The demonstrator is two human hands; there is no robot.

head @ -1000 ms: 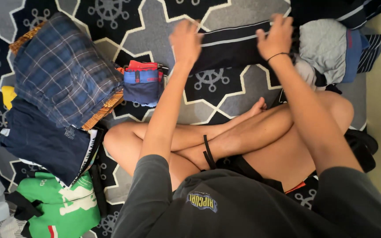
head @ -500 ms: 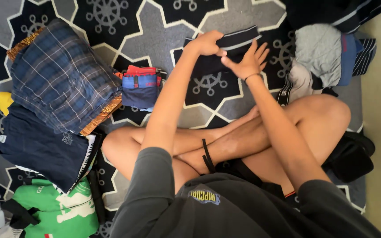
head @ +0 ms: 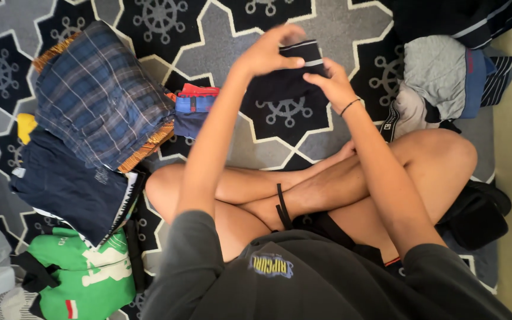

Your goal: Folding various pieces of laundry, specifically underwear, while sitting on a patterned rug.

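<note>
I sit cross-legged on a patterned carpet (head: 208, 41). Both hands hold a small dark garment with a pale stripe (head: 291, 74), folded into a compact bundle above the carpet in front of my legs. My left hand (head: 268, 50) grips its top edge from above. My right hand (head: 330, 83), with a thin black band at the wrist, clasps its right side. Most of the garment is hidden behind the fingers.
A stack of folded plaid and dark clothes (head: 96, 106) lies at the left, with a green shirt (head: 90, 272) below it. A small red and blue folded piece (head: 194, 106) sits beside the stack. Unfolded grey and blue clothes (head: 445, 77) pile at the upper right.
The garment lay spread flat under both hands a second ago. It has since been folded smaller and lifted, and the hands have come together around it.
</note>
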